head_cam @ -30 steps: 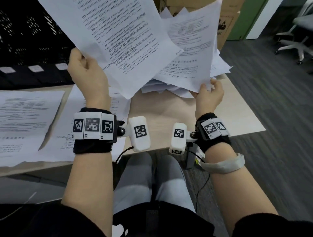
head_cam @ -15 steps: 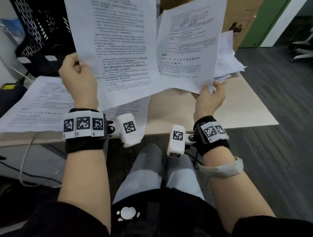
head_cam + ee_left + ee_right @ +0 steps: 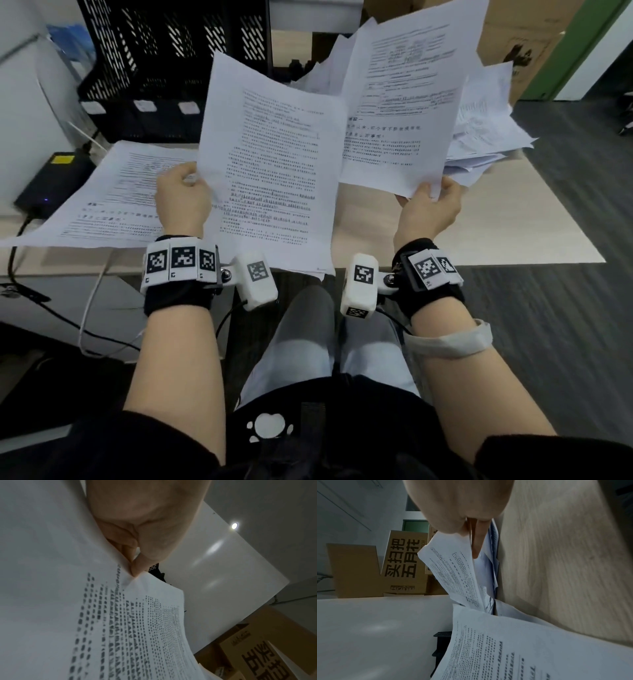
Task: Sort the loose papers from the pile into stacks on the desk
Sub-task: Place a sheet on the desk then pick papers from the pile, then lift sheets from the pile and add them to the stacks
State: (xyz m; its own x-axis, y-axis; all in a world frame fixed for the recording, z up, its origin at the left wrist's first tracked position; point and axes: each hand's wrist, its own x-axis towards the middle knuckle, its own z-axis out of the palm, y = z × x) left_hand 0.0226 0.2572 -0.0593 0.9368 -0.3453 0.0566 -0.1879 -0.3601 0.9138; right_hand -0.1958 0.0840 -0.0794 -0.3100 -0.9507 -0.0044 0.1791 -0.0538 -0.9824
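Note:
My left hand pinches the left edge of a printed sheet held up over the desk; in the left wrist view the thumb and fingers clamp that sheet. My right hand holds a second printed sheet by its bottom corner, fingers behind the second sheet. Behind it on the right lies the loose pile. A flat sorted stack lies on the desk at the left, below my left hand.
The light wood desk ends at its right and front edges. A black mesh file rack stands at the back left, a black box with cables at the far left. Cardboard boxes stand behind the pile.
Both held sheets have come lower and leftward in the view. The left hand's sheet now hangs down over the desk's front edge, next to the left stack.

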